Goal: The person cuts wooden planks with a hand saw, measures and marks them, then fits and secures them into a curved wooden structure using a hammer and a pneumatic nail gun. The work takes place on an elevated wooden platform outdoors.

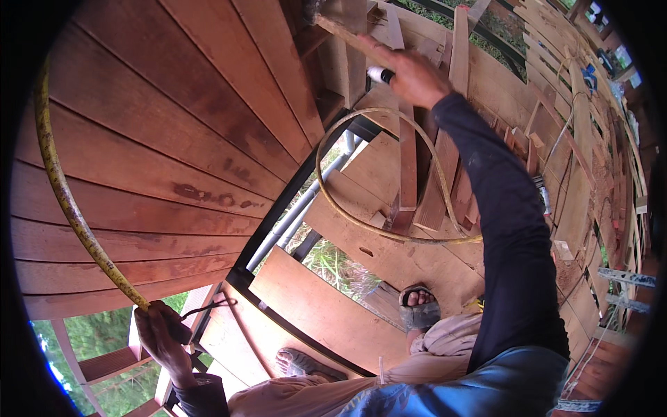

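At the lower left my left hand [163,340] is closed around a long yellow, dark-specked strip [76,215]. The strip arcs up past the left rim; flat tape or round hose, I cannot tell. In the same hand is a small dark case [179,332] with a black cord loop [212,304]. My right hand [417,76], reaching far forward, is closed on a wooden handle [347,36]. The dark grey head of that tool [313,10] is blurred and cut off by the top edge. A black-and-white cylindrical piece [380,74] shows below the right fingers.
Wide reddish planks [160,125] cover the left. A yellowish hose loop [319,167] lies ahead, partly behind my right arm. Sheets [313,292] lie around my sandalled feet [417,306], with gaps beside a black beam [240,278]. Loose timbers [408,160] lie at the right.
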### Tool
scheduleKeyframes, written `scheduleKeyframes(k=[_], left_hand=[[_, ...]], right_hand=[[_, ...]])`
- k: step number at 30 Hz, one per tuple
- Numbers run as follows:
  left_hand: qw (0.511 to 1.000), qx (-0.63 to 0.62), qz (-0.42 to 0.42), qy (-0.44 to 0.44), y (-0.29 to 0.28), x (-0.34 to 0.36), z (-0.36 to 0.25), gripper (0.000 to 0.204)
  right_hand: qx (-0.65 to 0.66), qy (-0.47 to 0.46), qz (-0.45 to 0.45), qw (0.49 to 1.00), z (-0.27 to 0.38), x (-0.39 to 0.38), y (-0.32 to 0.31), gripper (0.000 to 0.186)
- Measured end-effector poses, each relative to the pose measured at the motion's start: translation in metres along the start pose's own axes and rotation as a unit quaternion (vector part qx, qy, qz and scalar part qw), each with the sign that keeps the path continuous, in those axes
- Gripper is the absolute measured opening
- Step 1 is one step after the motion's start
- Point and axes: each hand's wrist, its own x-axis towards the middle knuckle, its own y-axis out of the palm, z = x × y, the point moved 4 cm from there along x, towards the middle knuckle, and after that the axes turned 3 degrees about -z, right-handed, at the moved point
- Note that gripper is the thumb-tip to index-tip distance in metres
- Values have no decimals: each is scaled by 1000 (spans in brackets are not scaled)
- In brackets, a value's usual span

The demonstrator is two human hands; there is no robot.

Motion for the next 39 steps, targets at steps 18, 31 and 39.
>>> scheduleKeyframes(k=[18, 31, 39], left_hand=[[992, -8, 53, -112, -17, -15, 21, 24], [993, -5, 77, -93, -6, -25, 6, 23], [993, 20, 89, -74, -2, -32, 3, 22]], right_hand=[[-23, -7, -22, 999, -9, 30, -1, 64], [-60, -23, 27, 998, -25, 42, 7, 66], [-55, 67, 31, 996, 5, 41, 2, 75]])
